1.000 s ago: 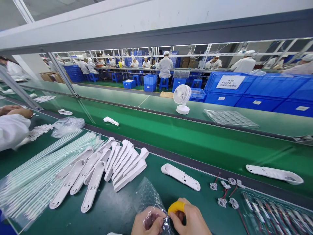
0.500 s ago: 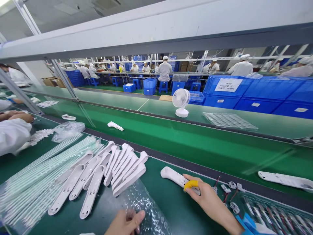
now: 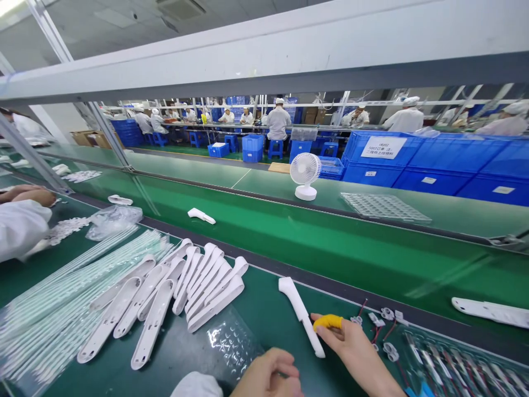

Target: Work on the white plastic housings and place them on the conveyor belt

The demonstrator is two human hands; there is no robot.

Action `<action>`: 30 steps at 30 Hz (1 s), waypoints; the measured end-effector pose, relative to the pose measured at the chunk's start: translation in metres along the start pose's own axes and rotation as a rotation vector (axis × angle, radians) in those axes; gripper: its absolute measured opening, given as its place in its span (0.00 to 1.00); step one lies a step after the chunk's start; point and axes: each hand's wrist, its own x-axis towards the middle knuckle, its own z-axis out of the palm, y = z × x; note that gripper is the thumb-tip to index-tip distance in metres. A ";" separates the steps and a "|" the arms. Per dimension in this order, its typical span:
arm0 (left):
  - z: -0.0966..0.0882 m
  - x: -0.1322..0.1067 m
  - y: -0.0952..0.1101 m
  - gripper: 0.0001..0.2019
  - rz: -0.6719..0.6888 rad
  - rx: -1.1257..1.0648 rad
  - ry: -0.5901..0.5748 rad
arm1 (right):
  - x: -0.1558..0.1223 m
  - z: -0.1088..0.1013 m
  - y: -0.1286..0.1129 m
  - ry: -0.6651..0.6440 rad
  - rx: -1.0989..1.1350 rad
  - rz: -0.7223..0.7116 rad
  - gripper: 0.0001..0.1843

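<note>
My right hand (image 3: 339, 333), with a yellow finger cot on one finger, pinches the edge of a white plastic handle shell (image 3: 301, 314). The shell slants above the green bench, its smooth outer side showing. My left hand (image 3: 270, 375) is at the bottom edge, fingers loosely bent and a little apart, with nothing visible in them. Close to it lies a clear bubble-wrap bag (image 3: 233, 339). Left of the bag, several white handle shells (image 3: 215, 281) are fanned in a pile, some with their hollow side up.
Bundled pale-green strips (image 3: 82, 298) cover the bench's left. Small wired parts (image 3: 386, 331) and a clear tray of metal pieces (image 3: 463, 358) sit at right. On the green belt are single shells (image 3: 201, 215). Beyond stand a white fan (image 3: 306, 175) and blue crates (image 3: 384, 149). A co-worker's sleeve (image 3: 25, 229) shows left.
The shell at my right hand has turned from nearly crosswise to a steeper slant, outer side showing. My left hand has moved right, off the bubble-wrap bag. Shells on the belt have shifted right.
</note>
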 end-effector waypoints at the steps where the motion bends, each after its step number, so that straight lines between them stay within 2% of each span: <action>1: 0.006 0.007 0.005 0.26 -0.002 0.048 0.043 | -0.003 0.003 -0.001 -0.012 0.035 0.001 0.16; 5: 0.026 0.023 0.018 0.33 -0.004 0.470 0.260 | -0.016 0.018 -0.005 -0.089 0.180 0.031 0.18; 7: 0.030 0.025 0.021 0.31 -0.039 0.663 0.361 | -0.019 0.023 -0.008 -0.115 0.229 0.062 0.20; 9: 0.027 0.026 0.020 0.27 -0.038 0.751 0.422 | -0.020 0.023 -0.010 -0.090 0.203 0.058 0.23; 12: 0.012 0.022 0.016 0.17 0.068 0.693 0.444 | -0.018 0.014 -0.009 0.040 -0.024 -0.020 0.22; 14: 0.000 0.018 0.012 0.12 0.133 0.529 0.427 | -0.017 0.006 -0.008 0.102 -0.245 -0.065 0.22; 18: -0.015 0.010 0.010 0.15 0.103 0.188 0.306 | -0.017 0.002 -0.001 0.132 -0.644 -0.133 0.25; 21: -0.018 0.005 0.011 0.15 0.086 0.171 0.274 | -0.015 0.008 0.006 0.172 -0.841 -0.202 0.23; 24: -0.019 0.002 0.012 0.16 0.109 0.192 0.308 | -0.013 0.015 0.011 0.213 -1.035 -0.266 0.20; 27: -0.019 -0.001 0.012 0.16 0.104 0.215 0.327 | -0.015 0.017 0.009 0.179 -1.198 -0.303 0.20; 30: -0.018 -0.004 0.012 0.14 0.108 0.248 0.347 | -0.017 0.017 0.005 0.140 -1.240 -0.309 0.18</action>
